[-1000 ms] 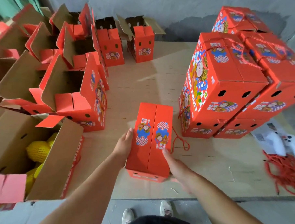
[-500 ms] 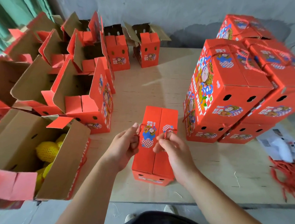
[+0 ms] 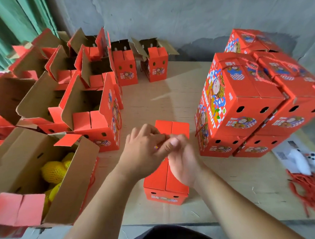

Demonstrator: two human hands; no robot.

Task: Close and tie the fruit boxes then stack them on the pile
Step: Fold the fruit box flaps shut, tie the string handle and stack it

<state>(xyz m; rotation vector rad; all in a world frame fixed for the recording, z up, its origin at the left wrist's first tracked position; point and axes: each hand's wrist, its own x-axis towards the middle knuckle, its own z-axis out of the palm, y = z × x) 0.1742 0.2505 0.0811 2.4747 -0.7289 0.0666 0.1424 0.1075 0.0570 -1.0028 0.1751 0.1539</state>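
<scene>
The closed fruit box (image 3: 167, 174) is standing on the worktop (image 3: 172, 94) directly in front of the person, with its long axis running away from the body and its two top flaps meeting along a centre seam. Both hands are working above the middle of the lid: the left hand (image 3: 142, 151) is coming in from the left side and the right hand (image 3: 182, 162) from the right, and they are touching over the seam. Each grip is curled tight, with the fingertips pinching what appears to be the red cord (image 3: 166, 136) at the point where the hands meet; the cord itself is mostly hidden, so the knot's progress cannot be read. The pile of tied boxes (image 3: 243, 108) is standing to the right of and beyond the box, nearer the right hand. Judged from this layout, the tie is running across the short axis, and the stacking move is going to carry the box rightward and up.
</scene>
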